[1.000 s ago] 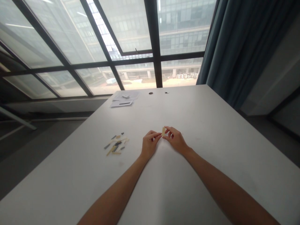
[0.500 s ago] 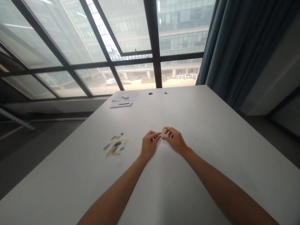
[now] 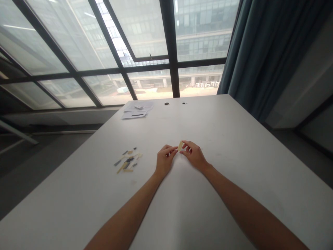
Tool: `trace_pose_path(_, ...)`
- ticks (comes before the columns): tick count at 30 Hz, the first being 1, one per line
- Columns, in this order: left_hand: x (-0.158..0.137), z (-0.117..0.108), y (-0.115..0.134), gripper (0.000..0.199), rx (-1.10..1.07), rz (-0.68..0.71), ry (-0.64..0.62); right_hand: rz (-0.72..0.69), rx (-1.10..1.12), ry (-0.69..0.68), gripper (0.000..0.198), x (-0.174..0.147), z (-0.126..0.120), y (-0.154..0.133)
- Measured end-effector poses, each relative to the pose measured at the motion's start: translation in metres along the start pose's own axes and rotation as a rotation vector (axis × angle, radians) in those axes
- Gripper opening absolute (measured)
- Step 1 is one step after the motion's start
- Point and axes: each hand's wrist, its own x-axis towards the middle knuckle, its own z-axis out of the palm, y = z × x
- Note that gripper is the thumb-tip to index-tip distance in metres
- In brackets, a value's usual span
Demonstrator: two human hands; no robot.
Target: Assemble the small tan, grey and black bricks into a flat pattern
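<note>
A small pale-yellow building-block piece [image 3: 180,146] is held up between my two hands, above the middle of the white table. My right hand [image 3: 194,155] pinches it by its top and bottom ends, thumb below and index finger above. From the other side, my left hand [image 3: 165,158] has its thumb and index finger closed at the piece's left edge. Fingers cover part of the piece, so its exact shape is unclear. To the left of my left hand lies a loose pile of small building-block pieces [image 3: 127,165] in yellow, grey, black and white.
Papers [image 3: 133,115] with a small white object on top lie at the table's far left corner. Two small dark round spots, one a cable hole [image 3: 167,103], sit near the far edge. Behind the white table [image 3: 197,121] are tall windows and a blue curtain [image 3: 249,59].
Almost nothing differs. Both hands and the yellow piece have shifted very slightly left, and the piece is turned a little between my fingers.
</note>
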Motion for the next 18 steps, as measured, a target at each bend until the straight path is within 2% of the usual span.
trace_pose_path(8,0.0001,0.0001,-0.0041,0.023,-0.003,-0.003,-0.013,0.005,0.005,0.012,0.040,0.0008,-0.0006,-0.0007)
trace_pose_path(18,-0.0015,0.0009,0.0005,0.021,0.004,0.064,-0.048,0.033,0.000,0.109,0.018,0.0013,-0.0043,-0.0092)
